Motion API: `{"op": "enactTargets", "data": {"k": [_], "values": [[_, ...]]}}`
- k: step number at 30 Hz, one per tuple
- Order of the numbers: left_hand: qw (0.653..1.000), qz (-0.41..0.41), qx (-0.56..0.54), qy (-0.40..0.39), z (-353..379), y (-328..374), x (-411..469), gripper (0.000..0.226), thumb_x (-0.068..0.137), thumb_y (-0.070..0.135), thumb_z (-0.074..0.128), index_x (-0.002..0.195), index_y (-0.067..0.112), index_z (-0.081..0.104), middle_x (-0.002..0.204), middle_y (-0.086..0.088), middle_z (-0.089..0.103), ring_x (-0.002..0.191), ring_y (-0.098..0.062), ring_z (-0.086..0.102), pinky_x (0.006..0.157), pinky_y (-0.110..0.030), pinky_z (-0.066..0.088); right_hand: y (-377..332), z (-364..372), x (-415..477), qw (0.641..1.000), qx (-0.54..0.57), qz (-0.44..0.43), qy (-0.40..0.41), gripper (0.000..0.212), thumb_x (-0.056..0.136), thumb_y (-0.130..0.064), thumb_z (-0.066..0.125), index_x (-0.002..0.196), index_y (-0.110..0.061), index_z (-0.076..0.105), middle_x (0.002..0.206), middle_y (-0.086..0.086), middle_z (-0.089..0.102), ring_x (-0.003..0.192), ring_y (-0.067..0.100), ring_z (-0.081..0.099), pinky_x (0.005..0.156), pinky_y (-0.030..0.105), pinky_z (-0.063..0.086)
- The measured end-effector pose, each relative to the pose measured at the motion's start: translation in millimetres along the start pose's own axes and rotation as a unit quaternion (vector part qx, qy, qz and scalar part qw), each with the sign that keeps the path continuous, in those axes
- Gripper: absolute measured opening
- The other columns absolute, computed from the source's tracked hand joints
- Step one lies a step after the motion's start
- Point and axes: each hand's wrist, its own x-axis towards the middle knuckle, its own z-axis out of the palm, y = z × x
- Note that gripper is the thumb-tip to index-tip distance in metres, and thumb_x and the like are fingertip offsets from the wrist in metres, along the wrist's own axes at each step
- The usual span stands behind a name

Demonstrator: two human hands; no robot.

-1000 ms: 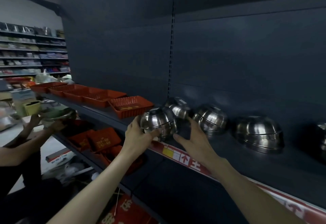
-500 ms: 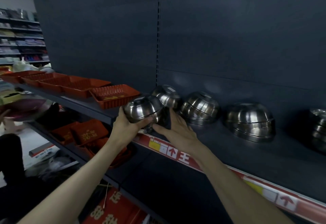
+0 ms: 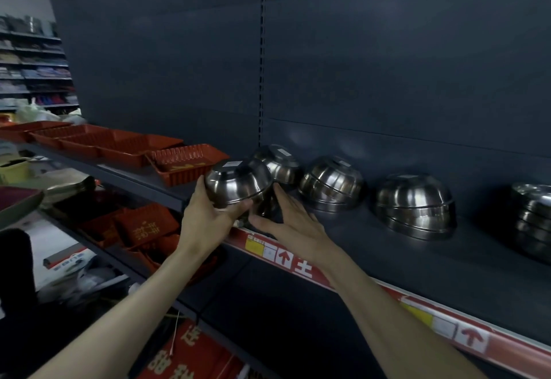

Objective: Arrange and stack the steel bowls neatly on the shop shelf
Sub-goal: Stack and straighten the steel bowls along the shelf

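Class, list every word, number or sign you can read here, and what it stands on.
"↑": red arrows on white labels, red plastic price strip on the shelf edge.
"主", possibly: white character on that strip.
Gold characters on red packets below: blurred.
White stickers on upturned steel bowls: too small.

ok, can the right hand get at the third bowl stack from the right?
Likely yes. The right hand is open and holds nothing, and only bare shelf lies between it and that stack. The left hand grips the front bowl.
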Motion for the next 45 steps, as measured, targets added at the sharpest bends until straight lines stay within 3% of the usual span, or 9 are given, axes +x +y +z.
{"op": "enactTargets", "data": {"k": [8, 16, 21, 24, 28, 33, 36, 39, 45], "values": [[0.997, 0.061, -0.008, 0.051, -1.7, 29.1, -2.8, 0.106, 0.063, 0.080, 0.088, 0.151, 0.037, 0.046, 0.144, 0.012, 0.059, 0.133, -0.013, 0.057, 0.111, -0.047, 0.053, -4.2, -6.6, -22.2, 0.986, 0.144, -0.056, 0.064, 0.102, 0.095, -0.062, 0.069, 0.166, -0.049, -0.003, 0.176, -0.019, 0.010, 0.158, 0.000, 0.008, 0.131, 0.040, 0.014], [0.992, 0.104, -0.058, 0.030, 8.0, 68.1, -23.4, 0.120, 0.056, 0.066, 0.098, 0.152, 0.024, 0.042, 0.144, 0.006, 0.046, 0.131, -0.014, 0.053, 0.110, -0.040, 0.053, 2.9, -22.5, -72.4, 0.969, 0.174, -0.061, 0.166, 0.089, 0.097, -0.064, 0.064, 0.167, -0.048, 0.012, 0.174, -0.028, 0.012, 0.159, -0.005, 0.008, 0.134, 0.047, 0.012], [0.982, 0.136, -0.127, -0.021, 28.5, 105.5, -40.9, 0.125, 0.041, 0.087, 0.089, 0.145, 0.035, 0.043, 0.143, 0.011, 0.050, 0.126, -0.005, 0.057, 0.102, -0.028, 0.051, 10.1, -59.0, -118.3, 0.933, 0.206, -0.089, 0.281, 0.053, 0.104, -0.035, 0.068, 0.153, -0.039, 0.049, 0.153, -0.024, 0.050, 0.146, 0.000, 0.043, 0.125, 0.040, 0.036], [0.972, 0.158, -0.165, -0.057, 50.0, 130.0, -53.2, 0.112, 0.044, 0.080, 0.093, 0.138, 0.044, 0.044, 0.141, 0.011, 0.053, 0.125, -0.006, 0.059, 0.103, -0.032, 0.055, 19.0, -88.4, -145.8, 0.915, 0.202, -0.086, 0.338, 0.039, 0.105, -0.027, 0.067, 0.143, -0.032, 0.058, 0.139, -0.013, 0.061, 0.134, 0.009, 0.057, 0.116, 0.040, 0.047], [0.959, 0.174, -0.201, -0.098, 87.1, 161.0, -69.2, 0.110, 0.046, 0.071, 0.100, 0.138, 0.037, 0.050, 0.140, 0.009, 0.060, 0.125, -0.008, 0.064, 0.105, -0.042, 0.058, 33.3, -124.7, -183.2, 0.918, 0.157, -0.061, 0.360, 0.052, 0.106, -0.028, 0.064, 0.156, -0.029, 0.050, 0.144, -0.015, 0.051, 0.135, -0.002, 0.052, 0.115, 0.024, 0.043], [0.947, 0.175, -0.233, -0.133, 120.9, 201.0, -105.4, 0.113, 0.040, 0.077, 0.097, 0.136, 0.044, 0.048, 0.140, 0.014, 0.055, 0.126, -0.003, 0.061, 0.107, -0.038, 0.056, 46.3, -158.4, -232.7, 0.919, 0.110, -0.036, 0.377, 0.055, 0.106, -0.029, 0.064, 0.156, -0.040, 0.044, 0.148, -0.017, 0.046, 0.139, -0.007, 0.045, 0.113, 0.009, 0.036], [0.941, 0.170, -0.244, -0.162, 132.4, 220.4, -122.2, 0.114, 0.039, 0.078, 0.097, 0.137, 0.047, 0.047, 0.141, 0.015, 0.057, 0.126, -0.003, 0.062, 0.107, -0.039, 0.056, 53.1, -176.4, -259.5, 0.920, 0.098, -0.026, 0.380, 0.055, 0.105, -0.033, 0.065, 0.151, -0.050, 0.042, 0.148, -0.024, 0.045, 0.142, -0.006, 0.044, 0.118, 0.017, 0.038], [0.933, 0.167, -0.256, -0.190, 141.6, 236.8, -138.1, 0.112, 0.044, 0.072, 0.098, 0.140, 0.045, 0.047, 0.143, 0.014, 0.057, 0.127, 0.000, 0.060, 0.108, -0.036, 0.055, 58.6, -192.6, -283.4, 0.920, 0.110, -0.019, 0.376, 0.057, 0.104, -0.033, 0.068, 0.156, -0.041, 0.046, 0.150, -0.023, 0.049, 0.144, 0.001, 0.046, 0.122, 0.034, 0.041], [0.912, 0.162, -0.280, -0.254, 154.0, 262.1, -161.2, 0.113, 0.049, 0.063, 0.100, 0.147, 0.038, 0.049, 0.143, 0.011, 0.062, 0.127, -0.005, 0.065, 0.107, -0.036, 0.057, 63.0, -218.9, -327.3, 0.924, 0.158, 0.016, 0.347, 0.079, 0.096, -0.038, 0.076, 0.164, -0.031, 0.036, 0.148, -0.020, 0.060, 0.136, -0.006, 0.054, 0.120, 0.033, 0.044]]}}
